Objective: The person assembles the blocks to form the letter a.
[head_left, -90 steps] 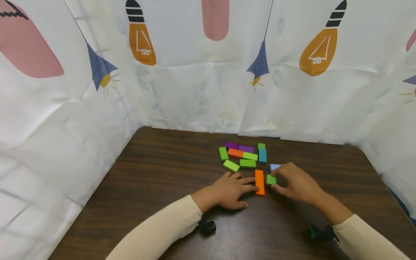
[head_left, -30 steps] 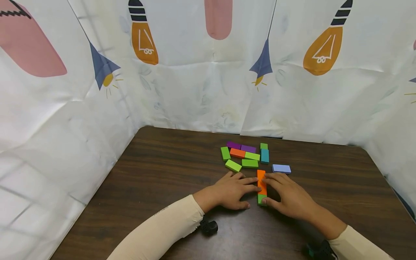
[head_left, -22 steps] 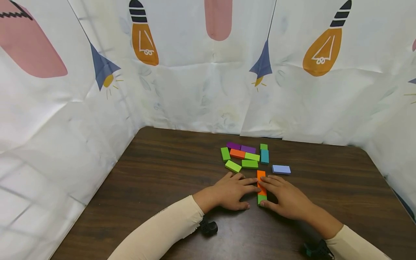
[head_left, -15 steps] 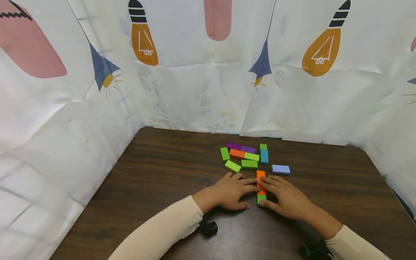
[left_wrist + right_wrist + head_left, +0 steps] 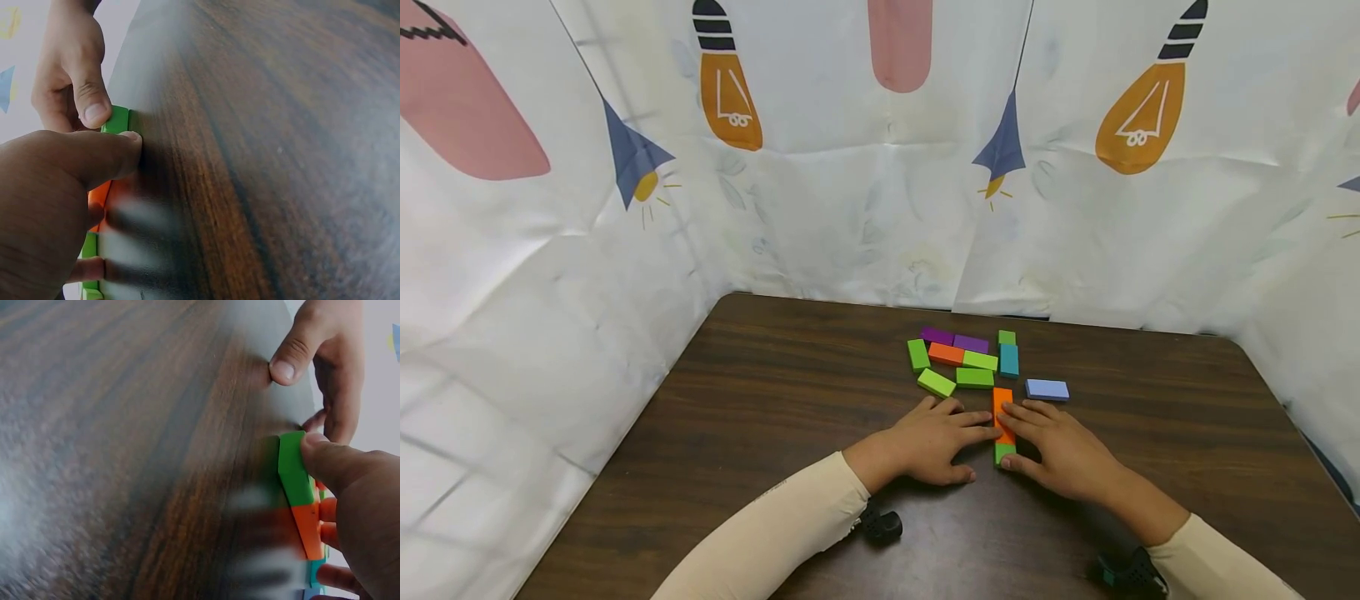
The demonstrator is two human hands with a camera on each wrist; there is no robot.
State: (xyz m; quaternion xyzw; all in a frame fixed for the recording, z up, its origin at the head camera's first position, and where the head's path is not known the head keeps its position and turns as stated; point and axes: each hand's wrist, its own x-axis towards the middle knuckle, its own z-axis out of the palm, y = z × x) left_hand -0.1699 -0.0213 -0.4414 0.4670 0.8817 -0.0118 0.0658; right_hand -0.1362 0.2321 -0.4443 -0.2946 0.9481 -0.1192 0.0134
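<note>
An orange block [image 5: 1002, 400] and a small green block [image 5: 1002, 451] lie end to end in an upright line in the head view, the green one nearer the person. My left hand [image 5: 934, 443] lies flat with spread fingers, two fingertips at the orange block's left side. From the right, my right hand [image 5: 1063, 446] has its fingertips on the orange block and its thumb at the green block. In the right wrist view the thumb of my right hand [image 5: 365, 494] touches the green block [image 5: 294, 464], with the orange block [image 5: 306, 528] against it.
Behind the hands lie several blocks: purple [image 5: 971, 343], red-orange [image 5: 946, 354], green [image 5: 974, 378] and teal [image 5: 1008, 361]. A light blue block [image 5: 1047, 389] sits by the right fingers. A patterned white curtain [image 5: 850, 225] hangs behind the brown table [image 5: 760, 358].
The small green block, formerly right of the orange one, now sits at its near end. My right hand moved it there, and both blocks have since shifted slightly away from the person.
</note>
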